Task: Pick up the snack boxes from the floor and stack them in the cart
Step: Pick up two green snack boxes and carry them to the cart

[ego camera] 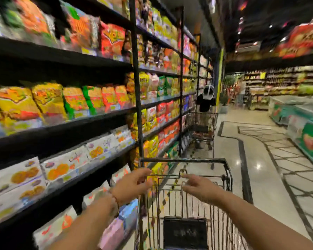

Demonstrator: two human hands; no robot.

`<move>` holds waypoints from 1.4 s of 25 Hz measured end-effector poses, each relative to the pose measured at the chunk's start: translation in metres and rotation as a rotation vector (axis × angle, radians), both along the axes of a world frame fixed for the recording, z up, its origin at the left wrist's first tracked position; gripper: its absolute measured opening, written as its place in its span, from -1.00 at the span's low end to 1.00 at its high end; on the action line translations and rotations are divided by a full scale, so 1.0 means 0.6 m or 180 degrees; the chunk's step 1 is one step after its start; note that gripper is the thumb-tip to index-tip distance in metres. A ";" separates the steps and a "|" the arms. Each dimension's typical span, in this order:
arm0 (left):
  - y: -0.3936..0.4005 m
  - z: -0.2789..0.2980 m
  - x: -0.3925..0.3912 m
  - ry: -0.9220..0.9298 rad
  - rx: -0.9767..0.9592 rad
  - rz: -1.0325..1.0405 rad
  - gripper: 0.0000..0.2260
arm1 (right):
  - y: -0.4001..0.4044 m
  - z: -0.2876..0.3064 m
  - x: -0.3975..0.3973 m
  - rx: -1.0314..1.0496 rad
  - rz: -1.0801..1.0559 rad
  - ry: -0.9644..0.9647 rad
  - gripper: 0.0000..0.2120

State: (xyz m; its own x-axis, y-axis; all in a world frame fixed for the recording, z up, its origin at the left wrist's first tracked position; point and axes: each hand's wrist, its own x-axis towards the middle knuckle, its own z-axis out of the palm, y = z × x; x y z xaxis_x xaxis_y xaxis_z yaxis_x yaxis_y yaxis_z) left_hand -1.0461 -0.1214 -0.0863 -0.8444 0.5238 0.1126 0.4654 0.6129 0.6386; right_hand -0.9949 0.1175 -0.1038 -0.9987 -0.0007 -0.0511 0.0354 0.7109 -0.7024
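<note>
A supermarket aisle, blurred by head movement. Tall black shelves [61, 58] packed with bright snack bags run down the left side; the lowest shelves hold pale flat boxes [16, 179] printed with orange biscuits. A glossy tiled floor [260, 177] stretches ahead to the right, with chest freezers [304, 130] along its far edge.

In the centre foreground stands a wire shopping cart [184, 160], seen from the handle end, just beside the shelves. Its basket looks bare of boxes, apart from a dark panel [185, 231] low down at the near end. Further down the aisle is a second cart [203, 127] with a person in dark clothes [205, 101] behind it.

Both arms reach forward over the near cart. The left hand [132, 184], a thread bracelet at the wrist, holds nothing, fingers loosely spread and slightly curled. The right hand [197, 186] is likewise empty, fingers relaxed and pointing inward. Neither hand clearly touches the cart.

No snack boxes can be seen on the floor here; they are likely below the view, so the task seems at an early stage. To do this step well, bend down beside the cart, grip one box with both hands along its long edges, and lay it flat in the basket against a corner so later boxes stack squarely.
</note>
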 end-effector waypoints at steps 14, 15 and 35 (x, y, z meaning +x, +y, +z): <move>-0.162 0.262 0.143 0.0829 -0.0303 -0.0051 -0.56 | -0.124 0.258 0.095 0.0551 0.0756 0.1217 -0.48; -0.174 0.271 0.164 0.0826 -0.0282 -0.0001 -0.55 | -0.131 0.267 0.103 0.0520 0.0797 0.1232 -0.48; -0.443 0.251 0.951 0.0575 -0.0842 0.3058 -0.57 | -0.591 0.254 0.509 -0.0009 0.3967 0.1569 -0.54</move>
State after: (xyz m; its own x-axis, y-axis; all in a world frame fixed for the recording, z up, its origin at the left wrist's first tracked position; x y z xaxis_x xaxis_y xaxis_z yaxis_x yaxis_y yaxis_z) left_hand -0.4757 -0.3872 0.0642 -0.9033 -0.3418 0.2592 -0.2230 0.8903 0.3969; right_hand -0.6897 -0.2370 0.0484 -0.2459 -0.9173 0.3132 -0.8863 0.0820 -0.4558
